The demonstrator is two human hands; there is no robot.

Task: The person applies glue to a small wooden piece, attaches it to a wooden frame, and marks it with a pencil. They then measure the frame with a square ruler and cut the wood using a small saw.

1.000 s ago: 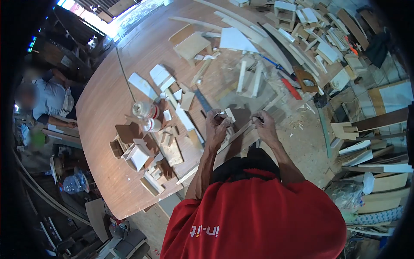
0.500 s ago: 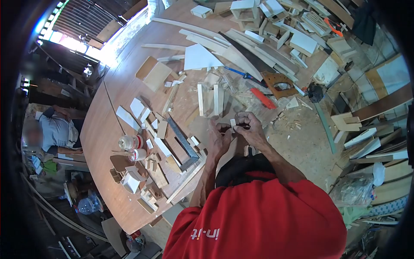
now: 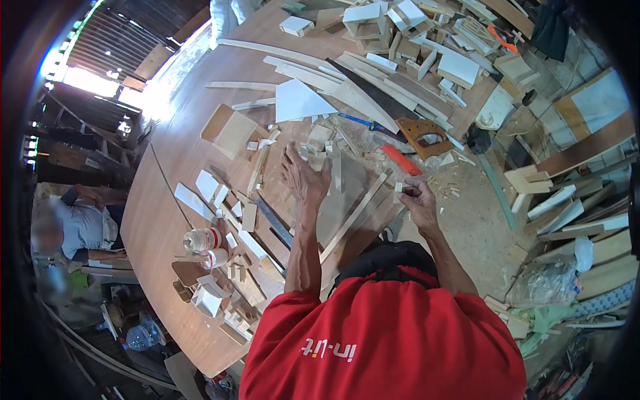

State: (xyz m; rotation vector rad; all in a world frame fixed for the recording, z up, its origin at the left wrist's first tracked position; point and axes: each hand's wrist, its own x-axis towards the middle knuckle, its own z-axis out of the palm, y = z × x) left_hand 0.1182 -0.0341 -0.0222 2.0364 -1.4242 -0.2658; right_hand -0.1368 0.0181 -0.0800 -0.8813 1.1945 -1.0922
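Note:
My left hand (image 3: 305, 179) reaches over the table, its fingers and thumb apart around pale wooden pieces (image 3: 318, 159); a firm grip on them does not show. An upright wooden strip (image 3: 337, 171) stands just right of that hand. On the right, my right hand (image 3: 421, 205) pinches a small wooden block (image 3: 399, 187) between thumb and fingertips. A long thin wood strip (image 3: 357, 217) lies at a slant between my forearms, along the table edge. Beyond my right hand are a red-orange tool (image 3: 401, 160) and a handsaw with a wooden handle (image 3: 424, 138).
A metal square (image 3: 273, 220), two jars (image 3: 202, 240) and wood offcuts lie on the table (image 3: 160, 267) at left. Long strips and a white panel (image 3: 301, 100) lie farther back. Boards lean at right (image 3: 587, 213). Another person (image 3: 90, 223) sits at far left.
My hands, close together around the small block before, have parted. The left went forward and left to the wooden pieces; the right moved right with the block. The view has shifted slightly.

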